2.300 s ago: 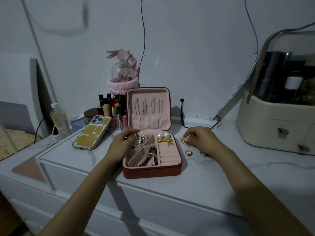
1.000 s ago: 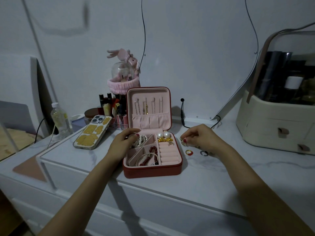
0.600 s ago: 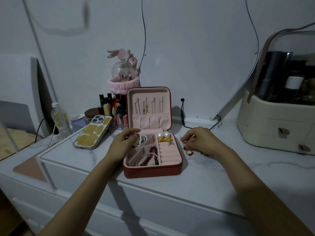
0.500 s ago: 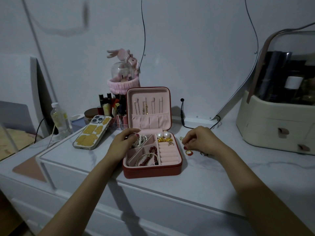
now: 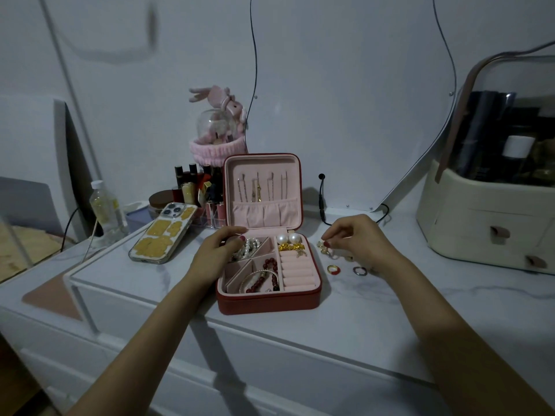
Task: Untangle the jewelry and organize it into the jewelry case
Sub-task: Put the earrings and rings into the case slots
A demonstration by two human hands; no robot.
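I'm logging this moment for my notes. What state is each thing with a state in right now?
Red jewelry case with pink lining: open, lid upright.
Pink ring rolls: no rings in them.
Red-and-gold ring: out on the marble top.
Dark metal ring: out on the marble top.
Left hand: resting on the case's left edge.
Right hand: pinching small gold jewelry.
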